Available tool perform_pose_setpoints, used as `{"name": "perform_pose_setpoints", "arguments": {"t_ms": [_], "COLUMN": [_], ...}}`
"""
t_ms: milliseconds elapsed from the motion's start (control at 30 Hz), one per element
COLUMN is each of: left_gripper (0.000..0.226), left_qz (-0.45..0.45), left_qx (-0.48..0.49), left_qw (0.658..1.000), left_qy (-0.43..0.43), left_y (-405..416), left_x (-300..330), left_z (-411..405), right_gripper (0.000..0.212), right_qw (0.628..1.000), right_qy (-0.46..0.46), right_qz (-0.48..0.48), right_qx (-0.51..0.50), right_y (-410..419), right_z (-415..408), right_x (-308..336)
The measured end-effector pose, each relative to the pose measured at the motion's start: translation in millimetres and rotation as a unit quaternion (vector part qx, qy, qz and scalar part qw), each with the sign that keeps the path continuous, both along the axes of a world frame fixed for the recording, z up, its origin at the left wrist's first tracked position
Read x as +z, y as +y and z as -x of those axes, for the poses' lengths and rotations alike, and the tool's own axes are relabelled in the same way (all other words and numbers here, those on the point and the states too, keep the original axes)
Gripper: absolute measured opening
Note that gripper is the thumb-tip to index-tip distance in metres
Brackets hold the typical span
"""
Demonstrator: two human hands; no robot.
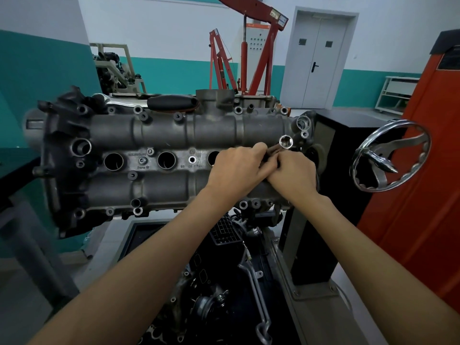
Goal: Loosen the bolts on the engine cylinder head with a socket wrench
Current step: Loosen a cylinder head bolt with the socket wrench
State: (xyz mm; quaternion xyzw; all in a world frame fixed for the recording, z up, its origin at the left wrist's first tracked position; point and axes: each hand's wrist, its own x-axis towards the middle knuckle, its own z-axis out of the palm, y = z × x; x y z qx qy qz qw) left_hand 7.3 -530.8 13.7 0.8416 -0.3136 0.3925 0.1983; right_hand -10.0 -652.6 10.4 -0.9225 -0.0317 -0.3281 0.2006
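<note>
- Forearms nearest us; our left hand (236, 168) and right hand (293, 174) meet, fingers curled around the socket wrench (281, 145).
- Wrench over the cylinder head (159, 155), right end, socket opening facing up.
- Chrome handwheel (390, 158) right; red engine hoist (249, 53), grey double door (318, 58), teal-banded walls behind.

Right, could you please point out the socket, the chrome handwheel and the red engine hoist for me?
socket (285, 141): head view, on its open round mouth.
chrome handwheel (423, 135): head view, on its upper right rim.
red engine hoist (258, 70): head view, on its slanted mast.

Black stand (348, 150) (chrome handwheel (392, 158)) carries the engine (161, 135).
</note>
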Motion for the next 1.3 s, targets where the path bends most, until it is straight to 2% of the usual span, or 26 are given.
{"name": "perform_pose_setpoints", "arguments": {"t_ms": [100, 200, 267, 367, 500, 600, 667, 733, 800, 867, 933, 1000, 1100, 1167, 1300], "left_gripper": [0.035, 0.037, 0.038, 0.038, 0.035, 0.029, 0.026, 0.032, 0.034, 0.029, 0.027, 0.034, 0.046, 0.051, 0.037], "left_qz": [0.010, 0.022, 0.023, 0.020, 0.022, 0.018, 0.008, 0.009, 0.010, -0.020, -0.061, -0.091, -0.091, -0.078, -0.043], "left_qx": [-0.005, -0.010, -0.011, -0.022, -0.063, -0.066, -0.063, -0.062, -0.066, -0.067, -0.068, -0.082, -0.096, -0.097, -0.139], "left_qw": [1.000, 0.999, 0.999, 0.999, 0.997, 0.998, 0.998, 0.998, 0.997, 0.996, 0.989, 0.985, 0.984, 0.985, 0.977], "left_qy": [0.012, 0.023, 0.031, 0.030, 0.025, 0.012, 0.001, -0.010, -0.024, -0.060, -0.113, -0.126, -0.121, -0.116, -0.156], "left_y": [-0.5, 0.5, 0.9, 1.7, 2.6, 1.5, 0.4, 0.2, 0.9, 1.9, 4.5, 8.0, 10.7, 10.4, 10.1], "left_x": [0.3, 1.4, 1.7, 1.7, 2.3, 2.2, 2.1, 2.2, 4.6, 9.7, 17.6, 23.7, 22.4, 20.1, 21.5], "left_z": [-0.8, -1.0, -1.1, 1.2, 3.3, 2.4, 1.8, 1.2, -0.6, -4.1, -9.3, -14.1, -15.3, -12.6, -12.3], "right_gripper": [0.033, 0.020, 0.020, 0.026, 0.020, 0.020, 0.016, 0.018, 0.045, 0.054, 0.041, 0.029, 0.038, 0.037, 0.033], "right_qw": [0.999, 0.996, 0.993, 0.987, 0.972, 0.975, 0.984, 0.987, 0.987, 0.988, 0.989, 0.990, 0.987, 0.985, 0.986], "right_qy": [0.017, 0.018, 0.017, 0.011, 0.036, 0.017, -0.001, -0.015, -0.035, -0.044, -0.048, -0.049, -0.086, -0.103, -0.069], "right_qz": [0.034, 0.090, 0.121, 0.156, 0.210, 0.200, 0.152, 0.112, 0.100, 0.088, 0.059, 0.040, 0.065, 0.094, 0.126], "right_qx": [0.001, -0.003, 0.002, 0.045, 0.095, 0.092, 0.097, 0.111, 0.120, 0.120, 0.125, 0.130, 0.119, 0.101, 0.089], "right_y": [-4.5, -9.3, -12.1, -20.1, -26.2, -25.2, -22.5, -20.0, -18.6, -17.6, -17.7, -17.5, -18.4, -18.2, -19.8], "right_z": [-2.9, -8.1, -11.8, -16.7, -23.0, -22.6, -15.5, -8.7, -7.0, -6.2, -5.8, -4.9, -5.2, -4.8, -8.4], "right_x": [2.0, 1.5, 0.3, 2.4, 7.2, 4.1, 4.0, 6.5, 7.0, 7.1, 6.6, 6.5, 2.2, 1.1, -0.4]}}
